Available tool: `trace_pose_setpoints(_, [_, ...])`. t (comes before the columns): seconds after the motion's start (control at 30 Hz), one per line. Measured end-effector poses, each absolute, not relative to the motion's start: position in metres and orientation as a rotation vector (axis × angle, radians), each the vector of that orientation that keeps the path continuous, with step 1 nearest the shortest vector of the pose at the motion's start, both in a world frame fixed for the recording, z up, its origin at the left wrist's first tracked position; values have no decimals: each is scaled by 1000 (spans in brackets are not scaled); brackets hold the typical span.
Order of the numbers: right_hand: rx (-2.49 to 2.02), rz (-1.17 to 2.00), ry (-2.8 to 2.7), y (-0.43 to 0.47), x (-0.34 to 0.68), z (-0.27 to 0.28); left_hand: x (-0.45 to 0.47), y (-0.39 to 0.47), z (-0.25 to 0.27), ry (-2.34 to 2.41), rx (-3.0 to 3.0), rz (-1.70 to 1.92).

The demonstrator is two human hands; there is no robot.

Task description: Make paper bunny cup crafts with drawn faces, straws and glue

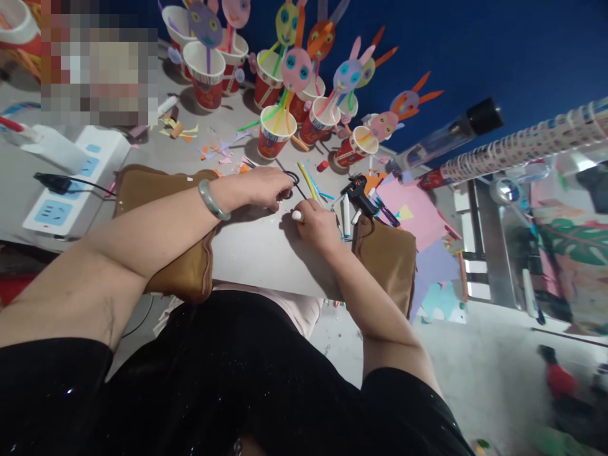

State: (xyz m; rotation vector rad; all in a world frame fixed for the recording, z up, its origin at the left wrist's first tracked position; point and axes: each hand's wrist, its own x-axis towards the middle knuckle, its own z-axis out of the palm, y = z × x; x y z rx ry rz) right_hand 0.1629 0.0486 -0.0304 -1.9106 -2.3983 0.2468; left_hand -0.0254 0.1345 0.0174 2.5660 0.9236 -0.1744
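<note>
Grips a white marker (297, 215) (or sim. stick) in R hand (319, 226), w/ fingers wrapped snugly round it & only a rounded white end in view. Has L hand (263, 188) bent down over the table (266, 253), w/ thumb & fingertips near each other, close to what looks like a black cord (303, 190); can't tell if pinching anything. Lays L forearm over a brown cushion (164, 190), w/ R forearm alongside a second cushion (387, 259), prob. as padding vs. the table edge. Has glue gun (360, 195), blue-tipped pen (346, 215) & yellow strip (308, 179) just beyond R hand, presumably for quick reach. Has paper cups (277, 140) w/ paper faces upright at far side, prob. to free up near workspace. Has power strip (71, 183) at L w/ plugs in, prob. to feed tools. Re: marker, hovers or rests (can't tell) mid-table, just R of L hand. Points visible end L & slightly near; runs approx. L–R along long axis, w/ other end hidden in fist.
</note>
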Motion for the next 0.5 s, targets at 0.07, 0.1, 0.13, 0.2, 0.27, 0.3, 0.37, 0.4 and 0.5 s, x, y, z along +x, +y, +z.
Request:
trace_pose_setpoints(0.07, [-1812,387,-2329,45,166,-26,-27,135,18,935,2587,-126])
trace_pose_setpoints(0.1, [-1766,459,-2253,44,170,-23,-27,135,18,951,2605,-100])
trace_pose_setpoints(0.13, [-1731,525,-2159,43,175,-19,-28,135,19,980,2620,-94])
trace_pose_setpoints(0.2, [-1737,621,-1969,45,187,-10,-27,129,20,1050,2644,-80])
trace_pose_setpoints(0.27, [-1783,697,-1876,48,199,0,-25,116,23,1093,2651,-71])
trace_pose_setpoints(0.3, [-1808,723,-1869,50,203,4,-23,107,25,1115,2642,-100])
trace_pose_setpoints(0.37, [-1839,738,-1906,53,207,12,-17,86,30,1005,2630,-100])
trace_pose_setpoints(0.4, [-1843,729,-1932,54,207,15,-14,75,32,943,2608,-145])
trace_pose_setpoints(0.5, [-1791,701,-2021,55,200,19,-4,51,34,969,2502,-359])
